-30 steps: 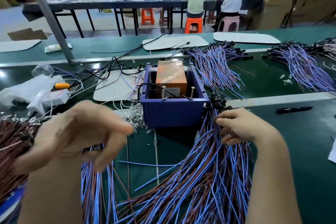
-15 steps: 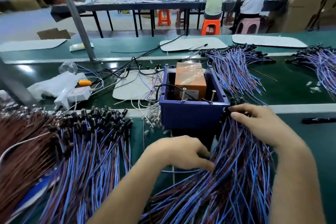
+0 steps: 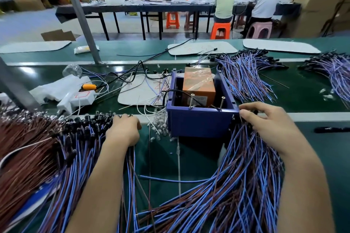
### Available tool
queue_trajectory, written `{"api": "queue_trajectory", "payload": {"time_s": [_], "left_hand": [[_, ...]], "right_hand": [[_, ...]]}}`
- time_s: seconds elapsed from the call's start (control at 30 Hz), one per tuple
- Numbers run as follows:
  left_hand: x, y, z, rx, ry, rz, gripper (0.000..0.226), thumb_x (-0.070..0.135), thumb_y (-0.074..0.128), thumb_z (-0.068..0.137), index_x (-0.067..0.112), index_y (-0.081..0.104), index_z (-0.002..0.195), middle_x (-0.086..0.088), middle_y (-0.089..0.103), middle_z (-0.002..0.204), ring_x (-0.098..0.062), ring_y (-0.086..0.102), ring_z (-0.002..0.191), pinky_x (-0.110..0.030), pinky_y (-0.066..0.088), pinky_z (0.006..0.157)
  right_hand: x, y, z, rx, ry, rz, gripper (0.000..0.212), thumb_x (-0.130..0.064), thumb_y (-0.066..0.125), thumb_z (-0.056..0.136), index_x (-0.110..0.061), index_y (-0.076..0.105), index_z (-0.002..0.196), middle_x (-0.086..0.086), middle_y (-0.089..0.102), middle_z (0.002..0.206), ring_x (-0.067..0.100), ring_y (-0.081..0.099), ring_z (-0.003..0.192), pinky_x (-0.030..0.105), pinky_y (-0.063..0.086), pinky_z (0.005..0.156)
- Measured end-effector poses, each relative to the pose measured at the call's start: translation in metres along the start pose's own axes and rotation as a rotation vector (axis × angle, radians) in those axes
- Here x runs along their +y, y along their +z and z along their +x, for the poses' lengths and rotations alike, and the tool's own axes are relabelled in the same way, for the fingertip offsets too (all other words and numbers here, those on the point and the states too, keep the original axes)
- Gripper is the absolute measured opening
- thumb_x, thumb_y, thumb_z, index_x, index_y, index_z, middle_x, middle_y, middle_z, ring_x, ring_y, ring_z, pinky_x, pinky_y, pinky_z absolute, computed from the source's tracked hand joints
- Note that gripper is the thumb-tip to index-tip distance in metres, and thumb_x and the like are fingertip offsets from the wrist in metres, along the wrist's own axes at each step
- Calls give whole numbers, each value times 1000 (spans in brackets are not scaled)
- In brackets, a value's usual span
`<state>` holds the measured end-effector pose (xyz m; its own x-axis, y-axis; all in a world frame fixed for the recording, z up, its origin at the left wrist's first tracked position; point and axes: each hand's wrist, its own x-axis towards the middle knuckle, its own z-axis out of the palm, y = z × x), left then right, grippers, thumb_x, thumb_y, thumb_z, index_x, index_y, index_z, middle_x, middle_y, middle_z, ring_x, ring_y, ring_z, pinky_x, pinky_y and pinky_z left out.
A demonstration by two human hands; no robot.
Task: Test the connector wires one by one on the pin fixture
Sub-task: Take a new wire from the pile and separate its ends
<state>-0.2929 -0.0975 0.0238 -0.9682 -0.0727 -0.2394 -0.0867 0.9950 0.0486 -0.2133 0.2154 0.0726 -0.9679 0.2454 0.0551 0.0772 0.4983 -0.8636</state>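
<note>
Head view: right grip [image 3: 265, 125] curls on connector ends of the right wire bundle [image 3: 236, 185], beside the blue box [image 3: 198, 121] with two upright pins [image 3: 192, 100]. Left grip [image 3: 123, 130] lies on the left bundle [image 3: 79, 147]; clamped or not, cannot tell. Tangled strands may drag out several wires together. Green desk [image 3: 325, 147]; factory workers [image 3: 225, 0] on stools [image 3: 220, 30] behind
</note>
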Motion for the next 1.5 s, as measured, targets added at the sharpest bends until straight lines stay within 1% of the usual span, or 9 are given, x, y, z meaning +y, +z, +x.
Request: {"api": "queue_trajectory", "payload": {"time_s": [0.3,0.5,0.63,0.8,0.9,1.0,1.13,1.27,1.5], "left_hand": [[0,-7,-14,15,10,-213,38,-4,50,83,22,68,104,-8,64,114,-25,59,105,-30,49,91],[6,-33,-34,243,159,-372,37,-3,59,81,19,69,109,3,63,83,-16,57,78,-19,44,69],[22,-54,-58,501,365,-763,34,-1,65,81,26,70,101,6,65,78,-15,65,82,-25,53,73],[59,-69,-97,477,735,-1324,26,1,63,81,20,71,97,7,53,73,-12,61,79,-33,56,83],[66,-70,-107,327,846,-1308,35,-4,54,77,19,70,97,10,55,74,-11,56,75,-30,51,76],[61,-68,-105,135,890,-1251,37,-7,50,73,17,71,92,-7,61,82,-15,57,71,-22,48,69],[56,-60,-94,-85,865,-891,26,0,56,72,22,69,78,-20,65,91,-36,54,76,-34,41,72],[46,-50,-78,-250,651,-594,22,5,56,76,22,70,72,2,63,66,-9,51,60,-20,39,60],[18,-32,-46,-333,220,-368,24,14,62,79,19,73,59,2,58,56,-13,51,56,-20,43,55]], "right_hand": [[-8,-2,-5,10,-58,31,8,-31,64,90,-37,69,93,-18,67,88,-5,60,79,19,44,68],[-24,4,-12,99,-106,172,13,-22,61,92,-23,72,86,-5,72,72,7,66,67,22,50,64],[-57,26,-28,-275,18,523,40,-40,43,96,-6,63,105,14,71,65,20,64,52,22,50,45],[-82,59,-42,-579,141,680,69,-66,33,75,-17,60,115,23,73,93,34,70,74,35,60,65],[-84,59,-36,-420,141,903,50,-48,37,94,-7,65,100,13,73,90,26,69,71,33,59,68],[-77,42,-29,-293,114,1090,36,-37,48,86,-7,67,91,7,74,79,17,70,67,28,58,66],[-67,30,-25,-180,131,1201,37,-29,39,99,-7,66,87,3,70,64,15,70,64,23,58,60],[-64,37,-23,-114,173,1297,43,-29,32,104,-5,64,87,4,65,57,22,70,63,33,61,63],[-59,45,-16,-5,103,1150,36,-24,33,105,-8,62,90,2,59,55,17,61,53,34,60,61]]}}
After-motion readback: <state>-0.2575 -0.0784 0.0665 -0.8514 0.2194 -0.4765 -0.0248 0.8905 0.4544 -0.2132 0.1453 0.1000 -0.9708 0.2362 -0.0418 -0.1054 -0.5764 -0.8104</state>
